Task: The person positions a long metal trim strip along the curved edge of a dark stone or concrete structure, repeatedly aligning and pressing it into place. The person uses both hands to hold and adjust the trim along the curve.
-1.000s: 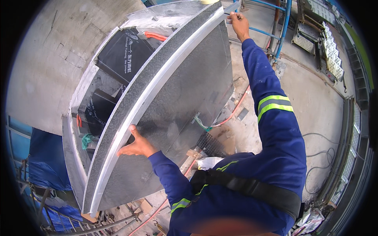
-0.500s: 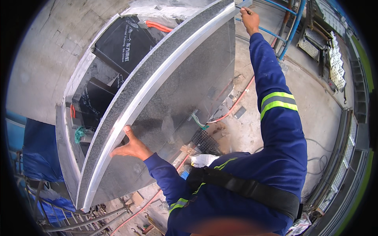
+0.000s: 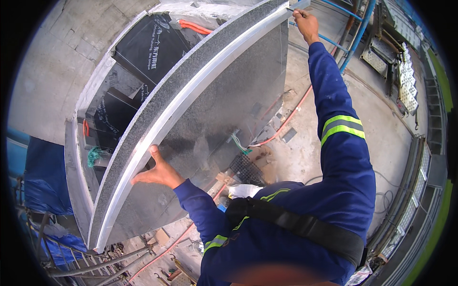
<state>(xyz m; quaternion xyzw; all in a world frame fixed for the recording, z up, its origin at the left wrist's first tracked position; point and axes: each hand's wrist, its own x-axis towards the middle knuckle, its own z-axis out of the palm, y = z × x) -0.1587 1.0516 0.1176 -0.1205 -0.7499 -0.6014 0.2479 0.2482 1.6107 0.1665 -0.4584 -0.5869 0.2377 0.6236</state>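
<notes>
A large grey stone slab [image 3: 224, 109] with a speckled curved top edge [image 3: 157, 112] stands tilted in front of me. My left hand [image 3: 160, 174] presses on its polished face low down, thumb hooked up against the pale edge strip. My right hand [image 3: 305, 21] reaches far up with the arm stretched out and grips the slab's upper right corner. I wear blue sleeves with reflective bands and a black harness strap.
Behind the slab is a recess lined with black membrane sheets [image 3: 143, 47] in a concrete wall [image 3: 52, 62], with a green cord [image 3: 95, 155]. An orange hose [image 3: 281, 126], a drain grate [image 3: 245, 169], blue pipes [image 3: 353, 28], scaffold tubes [image 3: 95, 267] and a blue tarp [image 3: 40, 171] surround it.
The slab's upper corner and my right hand have shifted up and to the right. My left hand has stayed on the slab's face near its edge.
</notes>
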